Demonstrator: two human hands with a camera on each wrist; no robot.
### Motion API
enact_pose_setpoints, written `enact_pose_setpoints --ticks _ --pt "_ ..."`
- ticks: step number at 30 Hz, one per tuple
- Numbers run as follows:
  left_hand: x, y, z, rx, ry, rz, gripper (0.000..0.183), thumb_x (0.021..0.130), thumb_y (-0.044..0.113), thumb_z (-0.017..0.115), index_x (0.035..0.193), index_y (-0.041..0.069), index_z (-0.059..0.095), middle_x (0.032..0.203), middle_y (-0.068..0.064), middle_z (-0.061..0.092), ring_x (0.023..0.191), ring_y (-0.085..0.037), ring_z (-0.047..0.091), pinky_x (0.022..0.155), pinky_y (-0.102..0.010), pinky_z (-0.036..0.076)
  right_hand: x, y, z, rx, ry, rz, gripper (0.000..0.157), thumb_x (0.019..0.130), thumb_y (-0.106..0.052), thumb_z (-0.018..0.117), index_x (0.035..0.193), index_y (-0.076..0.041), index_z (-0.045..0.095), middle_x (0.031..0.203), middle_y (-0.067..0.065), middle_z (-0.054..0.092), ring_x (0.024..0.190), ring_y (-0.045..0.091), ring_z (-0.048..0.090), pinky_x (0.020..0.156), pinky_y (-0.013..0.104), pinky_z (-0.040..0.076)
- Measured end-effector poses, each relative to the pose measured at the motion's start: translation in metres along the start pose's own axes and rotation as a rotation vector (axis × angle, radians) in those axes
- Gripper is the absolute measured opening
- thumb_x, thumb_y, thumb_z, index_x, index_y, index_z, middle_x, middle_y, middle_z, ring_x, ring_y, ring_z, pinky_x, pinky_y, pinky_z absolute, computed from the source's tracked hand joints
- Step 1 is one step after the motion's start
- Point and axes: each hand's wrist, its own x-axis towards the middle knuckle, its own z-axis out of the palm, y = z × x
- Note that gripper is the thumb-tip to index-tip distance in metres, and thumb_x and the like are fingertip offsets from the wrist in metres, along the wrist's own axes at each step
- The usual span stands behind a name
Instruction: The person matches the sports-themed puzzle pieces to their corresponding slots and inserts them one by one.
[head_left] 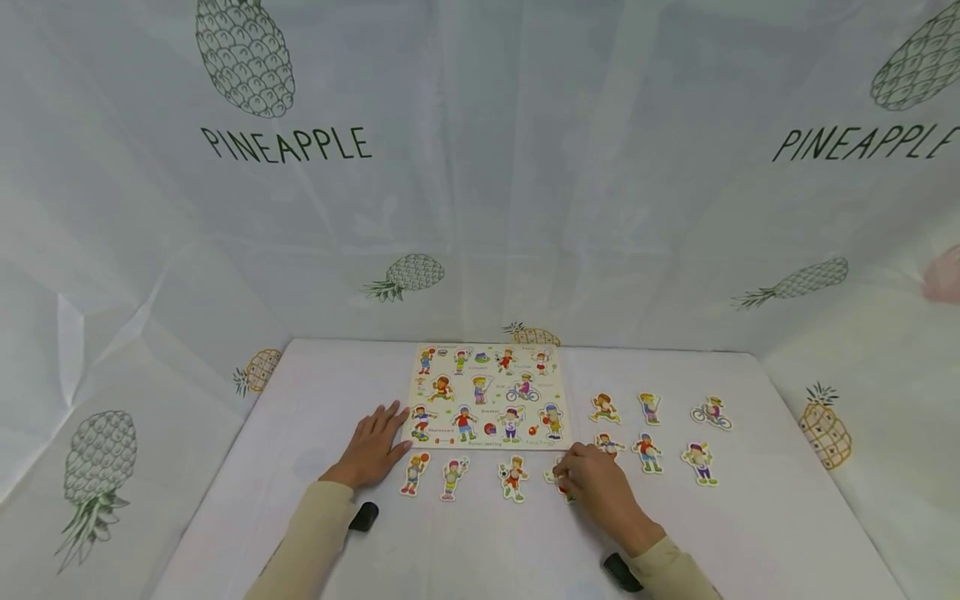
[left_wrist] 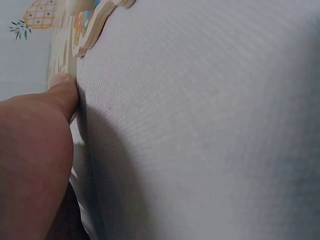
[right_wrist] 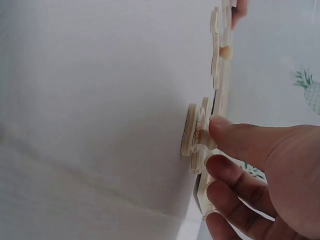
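Note:
My left hand (head_left: 369, 450) rests on the left edge of a pale wooden puzzle board (head_left: 463, 385) printed with sports figures, fingers spread. In the left wrist view its thumb (left_wrist: 60, 95) lies against the board's edge. My right hand (head_left: 596, 483) is below the board's lower right corner, over a figure puzzle piece (head_left: 551, 477) that it partly covers. Seen from the right wrist, thumb and forefinger pinch the knob of this puzzle piece (right_wrist: 189, 130), which stays close to the table; the other fingers are curled beside it.
Left of the right hand lie a red-shirted figure piece (head_left: 513, 479), a green-shirted one (head_left: 452, 479) and one with a ball (head_left: 413, 475). Several more lie right of the board, including a cyclist (head_left: 711, 412) and a batter (head_left: 701, 463). Pineapple-printed sheeting (head_left: 480, 208) surrounds the table (head_left: 465, 558).

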Motion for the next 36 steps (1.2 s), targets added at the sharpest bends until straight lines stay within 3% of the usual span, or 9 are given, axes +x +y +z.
enact_pose_setpoints --ticks 15,23,36 --pt "-0.001 0.003 -0.002 -0.025 -0.012 -0.004 0.067 0.108 0.035 0.058 0.162 0.000 0.037 0.171 -0.027 0.025 0.157 -0.054 0.017 0.126 -0.069 0.012 -0.006 -0.001 0.002 -0.007 0.067 -0.007 0.024 0.075 -0.002 0.094 0.080 -0.014 0.074 0.086 -0.006 0.063 0.082 0.016 0.058 0.069 0.029 0.055" --pt "0.001 0.001 0.001 -0.012 -0.031 -0.002 0.067 0.107 0.029 0.060 0.162 0.000 0.035 0.171 -0.027 0.023 0.157 -0.055 0.015 0.125 -0.070 0.012 -0.003 0.000 -0.003 -0.014 0.073 0.007 0.024 0.076 -0.003 0.094 0.082 -0.015 0.074 0.086 -0.008 0.061 0.081 0.012 0.056 0.069 0.029 0.053" --pt "0.001 0.005 -0.005 -0.039 -0.052 -0.021 0.067 0.108 0.029 0.059 0.163 -0.001 0.034 0.172 -0.027 0.021 0.158 -0.054 0.013 0.126 -0.068 0.009 0.029 0.017 -0.025 0.044 0.171 -0.010 0.019 0.084 -0.001 0.088 0.090 -0.012 0.074 0.096 0.001 0.063 0.091 0.019 0.061 0.071 0.035 0.055"
